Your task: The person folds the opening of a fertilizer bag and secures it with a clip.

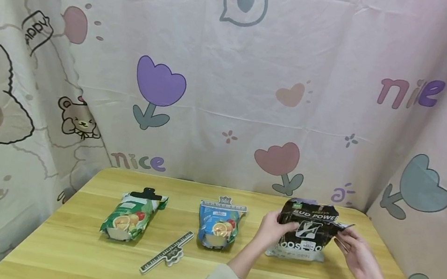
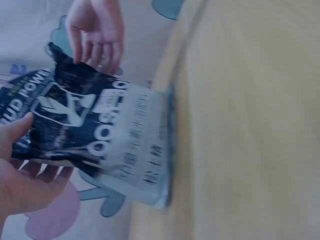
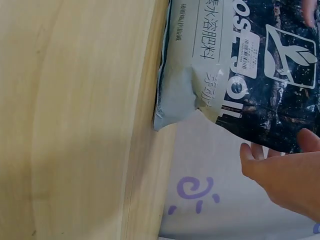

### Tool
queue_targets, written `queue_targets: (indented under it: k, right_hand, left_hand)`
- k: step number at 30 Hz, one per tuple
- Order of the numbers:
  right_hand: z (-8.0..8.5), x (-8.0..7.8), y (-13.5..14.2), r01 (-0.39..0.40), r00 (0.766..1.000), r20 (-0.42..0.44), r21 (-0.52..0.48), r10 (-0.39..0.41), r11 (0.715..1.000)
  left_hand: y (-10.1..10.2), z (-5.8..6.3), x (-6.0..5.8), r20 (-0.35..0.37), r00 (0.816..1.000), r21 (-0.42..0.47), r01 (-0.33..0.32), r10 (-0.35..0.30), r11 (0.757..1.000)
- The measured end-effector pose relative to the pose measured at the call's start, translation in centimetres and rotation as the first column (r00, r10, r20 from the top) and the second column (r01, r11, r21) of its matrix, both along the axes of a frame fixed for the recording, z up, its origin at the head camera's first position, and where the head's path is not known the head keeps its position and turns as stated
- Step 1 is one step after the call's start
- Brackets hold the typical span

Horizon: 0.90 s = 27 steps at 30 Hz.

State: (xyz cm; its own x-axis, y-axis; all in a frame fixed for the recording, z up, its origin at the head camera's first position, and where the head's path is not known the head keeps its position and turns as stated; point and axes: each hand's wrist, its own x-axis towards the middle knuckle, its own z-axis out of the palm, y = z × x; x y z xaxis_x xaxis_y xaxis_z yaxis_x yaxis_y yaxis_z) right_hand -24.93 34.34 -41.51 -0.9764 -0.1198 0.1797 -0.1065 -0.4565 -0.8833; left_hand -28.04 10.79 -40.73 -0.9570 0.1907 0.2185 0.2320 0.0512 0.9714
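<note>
A black and pale grey fertilizer bag (image 1: 308,231), printed "BUD POWER", stands upright near the right end of the table, its top crumpled. My left hand (image 1: 272,231) grips its left side, the thumb lying across the front and the fingers behind. At the upper right corner, my right hand (image 1: 355,251) pinches the bag's edge. Up close in the left wrist view, the left hand (image 2: 32,185) holds the bag (image 2: 95,120) by its side. In the right wrist view, the right thumb lies on the bag's face and the right hand's fingers (image 3: 257,151) are at its edge.
Left of the hands is a blue bag (image 1: 218,228) topped by a piano-key clip (image 1: 224,205). Farther left lies a green bag (image 1: 132,217) with a black clip (image 1: 146,193). A loose piano-key clip (image 1: 168,252) rests on the wooden table (image 1: 97,264). Patterned cloth (image 1: 225,64) hangs behind.
</note>
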Motion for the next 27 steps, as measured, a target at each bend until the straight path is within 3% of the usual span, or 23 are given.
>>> queue_targets:
  k: [7, 11, 14, 15, 16, 19, 23, 27]
  right_hand:
    - [-0.2, -0.4, -0.1, 0.106, 0.984, -0.153, 0.117, -0.087, 0.988]
    - [-3.3, -3.0, 2.8, 0.172, 0.972, -0.197, 0.208, -0.131, 0.963]
    - [-6.4, -5.5, 5.5, 0.176, 0.972, -0.197, 0.226, -0.132, 0.958]
    - [-6.8, -5.8, 5.8, 0.199, 0.971, -0.178, 0.251, -0.157, 0.947]
    - [-6.7, -5.7, 5.7, 0.178, 0.974, -0.178, 0.217, -0.140, 0.960]
    - [-7.5, -6.3, 6.1, 0.191, 0.978, -0.126, 0.200, -0.168, 0.961]
    - [-6.6, -5.9, 5.5, 0.219, 0.975, -0.097, 0.230, -0.202, 0.948]
    - [-1.9, -2.7, 2.0, 0.215, 0.976, -0.090, 0.264, -0.198, 0.940]
  left_hand:
    - [-0.3, 1.6, -0.1, -0.027, 1.000, -0.003, -0.009, 0.009, 1.000]
    - [-0.3, 2.0, 0.0, -0.022, 1.000, -0.012, 0.001, -0.002, 1.000]
    - [-0.3, 2.0, 0.0, -0.021, 1.000, -0.008, 0.014, -0.015, 1.000]
    - [-0.3, 2.1, 0.0, -0.022, 1.000, -0.005, 0.017, -0.017, 1.000]
    - [-0.3, 2.1, 0.1, -0.023, 1.000, -0.003, 0.018, -0.018, 1.000]
    - [-0.4, 2.2, 0.2, -0.015, 1.000, 0.008, 0.018, -0.017, 1.000]
    - [-0.4, 2.4, 0.4, 0.014, 1.000, 0.032, 0.009, -0.009, 0.999]
    - [-0.5, 2.6, 0.4, 0.030, 1.000, 0.053, 0.008, -0.010, 0.999]
